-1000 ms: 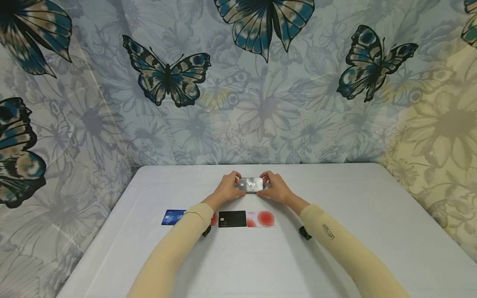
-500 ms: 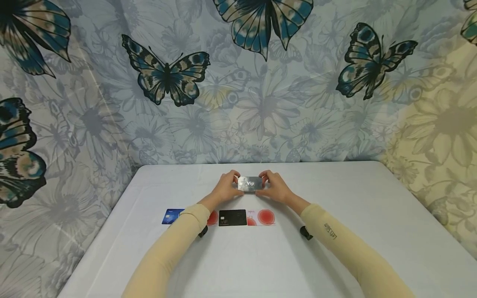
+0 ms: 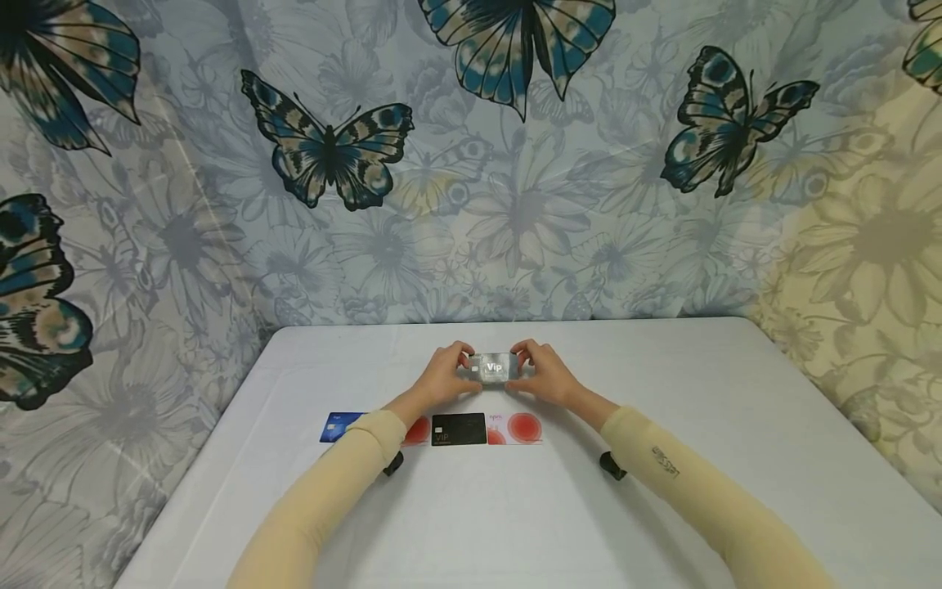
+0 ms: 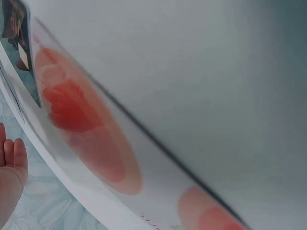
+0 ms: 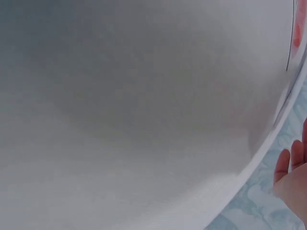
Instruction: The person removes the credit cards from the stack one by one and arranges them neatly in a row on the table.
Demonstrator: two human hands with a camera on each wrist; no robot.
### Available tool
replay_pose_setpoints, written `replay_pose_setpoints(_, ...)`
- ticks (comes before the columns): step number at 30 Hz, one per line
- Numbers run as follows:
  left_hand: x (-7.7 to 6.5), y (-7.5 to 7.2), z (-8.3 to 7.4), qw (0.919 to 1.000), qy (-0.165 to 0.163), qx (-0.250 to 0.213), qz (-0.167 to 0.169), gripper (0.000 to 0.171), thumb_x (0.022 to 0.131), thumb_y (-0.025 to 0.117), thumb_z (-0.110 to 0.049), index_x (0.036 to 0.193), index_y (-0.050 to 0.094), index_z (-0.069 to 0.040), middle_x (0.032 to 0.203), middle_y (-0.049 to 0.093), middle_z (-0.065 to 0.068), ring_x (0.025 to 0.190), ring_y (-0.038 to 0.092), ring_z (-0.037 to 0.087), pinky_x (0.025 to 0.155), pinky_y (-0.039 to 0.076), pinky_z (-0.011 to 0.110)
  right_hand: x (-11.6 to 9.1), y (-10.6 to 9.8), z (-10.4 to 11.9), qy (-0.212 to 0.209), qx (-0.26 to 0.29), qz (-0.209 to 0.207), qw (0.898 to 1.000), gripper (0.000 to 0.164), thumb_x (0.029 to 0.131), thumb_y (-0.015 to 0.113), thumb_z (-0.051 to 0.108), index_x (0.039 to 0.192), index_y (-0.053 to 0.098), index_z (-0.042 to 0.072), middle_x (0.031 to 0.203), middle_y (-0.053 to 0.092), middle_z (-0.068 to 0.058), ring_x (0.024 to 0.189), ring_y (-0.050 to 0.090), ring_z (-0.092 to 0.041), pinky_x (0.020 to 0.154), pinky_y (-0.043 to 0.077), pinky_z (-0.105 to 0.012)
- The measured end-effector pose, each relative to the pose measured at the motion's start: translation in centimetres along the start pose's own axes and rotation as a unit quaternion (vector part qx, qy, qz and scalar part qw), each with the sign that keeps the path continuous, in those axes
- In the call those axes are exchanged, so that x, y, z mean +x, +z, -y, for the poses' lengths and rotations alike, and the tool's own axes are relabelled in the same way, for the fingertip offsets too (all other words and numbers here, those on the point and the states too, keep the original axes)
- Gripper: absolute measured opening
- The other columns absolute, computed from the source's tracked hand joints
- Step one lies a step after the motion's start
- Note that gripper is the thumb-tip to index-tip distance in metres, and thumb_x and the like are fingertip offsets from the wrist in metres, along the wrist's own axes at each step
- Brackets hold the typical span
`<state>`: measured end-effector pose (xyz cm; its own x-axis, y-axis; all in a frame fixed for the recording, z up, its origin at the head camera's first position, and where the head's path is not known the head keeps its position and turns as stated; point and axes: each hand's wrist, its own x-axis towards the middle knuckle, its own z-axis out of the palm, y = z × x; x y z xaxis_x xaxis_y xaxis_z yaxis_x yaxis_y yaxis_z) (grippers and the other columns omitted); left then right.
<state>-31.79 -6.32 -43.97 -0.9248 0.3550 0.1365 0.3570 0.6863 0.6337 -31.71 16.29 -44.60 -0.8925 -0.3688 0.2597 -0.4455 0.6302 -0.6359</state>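
Observation:
A silver card with a chip and the word "Vip" is held between both hands near the back of the table. My left hand pinches its left end, thumb at the lower corner and fingertips at the upper one. At the right end, my right hand grips it the same way. Closer to me lies a row of cards: a blue card, a black VIP card and a pink-and-white card with red circles. Another red-circled card is partly hidden by the left sleeve.
The white-covered table ends at a butterfly-patterned cloth backdrop. Dark wrist cameras sit under both sleeves. A red-circled card fills part of the left wrist view, beside a glossy dark card.
The silver card has stayed between both hands, shifting only slightly and tilting a little. Both forearms have spread somewhat outward. The row of cards has not moved.

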Motion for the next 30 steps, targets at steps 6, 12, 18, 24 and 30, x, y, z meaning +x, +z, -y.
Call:
replay_pose_setpoints(6,-0.8,-0.1,-0.1,0.9999,0.013,-0.007,0.001,0.056,0.07,0.081,-0.023,0.115,0.051,-0.01,0.09,0.051,-0.002,0.09,0.044,0.017,0.081,0.039,0.033,-0.9,-0.2,0.4,-0.013,-0.001,0.003,1.0,0.055,0.068,0.082,0.021,0.112,0.052,0.005,0.088,0.056,-0.003,0.091,0.046,-0.025,0.08,0.037,-0.034)
replay_pose_setpoints(12,-1.6,0.0,-0.2,0.9993,0.035,-0.013,0.009,0.055,0.071,0.08,-0.023,0.115,0.051,-0.008,0.091,0.053,0.0,0.088,0.044,0.017,0.08,0.039,0.033,-1.9,-0.1,0.6,0.002,0.002,0.007,1.0,0.055,0.07,0.081,0.024,0.112,0.051,0.005,0.087,0.054,-0.002,0.09,0.047,-0.022,0.076,0.039,-0.034)
replay_pose_setpoints(18,-2.9,0.2,-0.7,0.9991,0.034,-0.02,0.013,0.055,0.071,0.08,-0.022,0.116,0.052,-0.009,0.092,0.053,0.001,0.088,0.044,0.017,0.079,0.04,0.033,-3.1,0.0,0.9,0.022,0.012,0.014,1.0,0.055,0.07,0.081,0.026,0.113,0.052,0.008,0.088,0.054,0.0,0.09,0.046,-0.021,0.076,0.04,-0.034)
replay_pose_setpoints(24,-4.2,0.5,-1.1,0.9987,0.036,-0.03,0.021,0.055,0.071,0.08,-0.024,0.116,0.052,-0.01,0.093,0.054,-0.001,0.09,0.046,0.017,0.079,0.041,0.032,-4.5,-0.4,1.5,0.009,0.013,0.015,1.0,0.052,0.07,0.081,0.024,0.112,0.053,0.01,0.089,0.056,0.002,0.088,0.046,-0.022,0.076,0.038,-0.034)
replay_pose_setpoints(30,-5.6,0.6,-1.8,0.998,0.056,-0.017,0.025,0.052,0.071,0.08,-0.024,0.114,0.053,-0.008,0.091,0.056,0.0,0.086,0.046,0.018,0.076,0.04,0.031,-5.9,-0.5,1.8,0.012,0.011,0.024,1.0,0.052,0.07,0.081,0.026,0.112,0.054,0.012,0.088,0.056,0.004,0.087,0.046,-0.019,0.075,0.039,-0.034)
